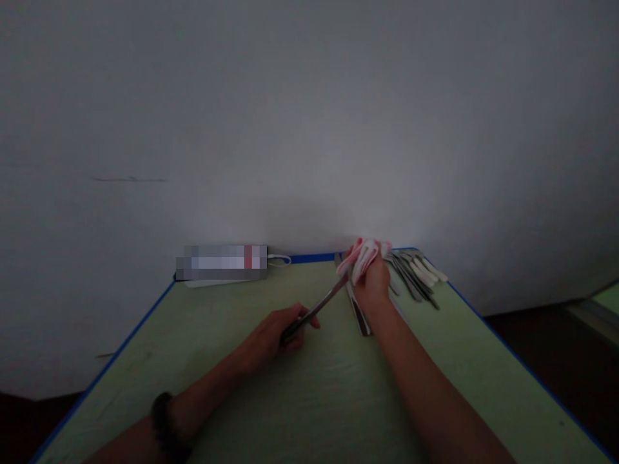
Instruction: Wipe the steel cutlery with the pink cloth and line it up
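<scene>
My left hand (278,332) is closed around the handle of a long metal piece of cutlery (322,303), which slants up to the right. A pink and white cloth (365,258), gripped in my right hand (377,280), is wrapped about its far end, so I cannot tell what kind of cutlery it is. Below my right hand, more long flat metal cutlery (358,314) lies on the table, partly covered by the hand and forearm. Just to the right rests a fanned group of several more pieces of cutlery (411,277), some dark grey and some with pale handles.
The pale green table (217,386) has a blue edge and stands against a grey wall (309,129). At the back left is a box-like object (222,263), blurred out, with a white cable (280,259) at its right end.
</scene>
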A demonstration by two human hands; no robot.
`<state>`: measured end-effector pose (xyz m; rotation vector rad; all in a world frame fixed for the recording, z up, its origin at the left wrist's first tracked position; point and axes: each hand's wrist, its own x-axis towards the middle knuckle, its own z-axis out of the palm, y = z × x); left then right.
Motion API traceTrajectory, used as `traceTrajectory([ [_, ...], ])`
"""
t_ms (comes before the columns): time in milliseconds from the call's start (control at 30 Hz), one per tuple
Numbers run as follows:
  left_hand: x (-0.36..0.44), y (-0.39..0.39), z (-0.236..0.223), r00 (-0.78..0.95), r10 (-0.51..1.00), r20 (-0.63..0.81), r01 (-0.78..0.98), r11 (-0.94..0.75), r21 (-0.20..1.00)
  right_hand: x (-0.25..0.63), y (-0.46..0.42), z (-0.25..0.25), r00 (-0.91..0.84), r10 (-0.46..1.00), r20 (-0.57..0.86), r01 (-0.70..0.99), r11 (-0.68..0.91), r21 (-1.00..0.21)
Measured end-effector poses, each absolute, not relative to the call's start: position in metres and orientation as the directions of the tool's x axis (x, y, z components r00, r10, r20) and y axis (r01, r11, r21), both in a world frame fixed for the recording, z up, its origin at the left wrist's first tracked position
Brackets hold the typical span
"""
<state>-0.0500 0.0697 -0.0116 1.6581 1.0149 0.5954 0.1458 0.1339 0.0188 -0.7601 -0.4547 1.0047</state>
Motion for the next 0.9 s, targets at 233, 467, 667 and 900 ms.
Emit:
traceTrajectory([
  [233,-0.047,0.068,-0.013,0.468,0.877,-0.108,0.332,-0.061,0.941,0.138,0.126,0.036,0.383,0.918,-0.100,-0.806,0.280,-0.522],
  [467,-0.036,0.058,-0.003,0.390,0.921,0.028,0.541,-0.253,0.802,0.118,0.119,0.020,0.476,0.877,0.055,-0.251,0.195,-0.948],
  [667,-0.033,0.059,-0.007,0.330,0.942,0.058,0.762,-0.302,0.572,0.078,0.093,0.001,0.354,0.933,0.061,-0.010,0.069,-0.998],
  [900,-0.039,0.065,-0.006,0.376,0.924,0.069,0.737,-0.343,0.582,0.078,0.096,0.002,0.351,0.934,0.067,0.003,0.070,-0.998],
])
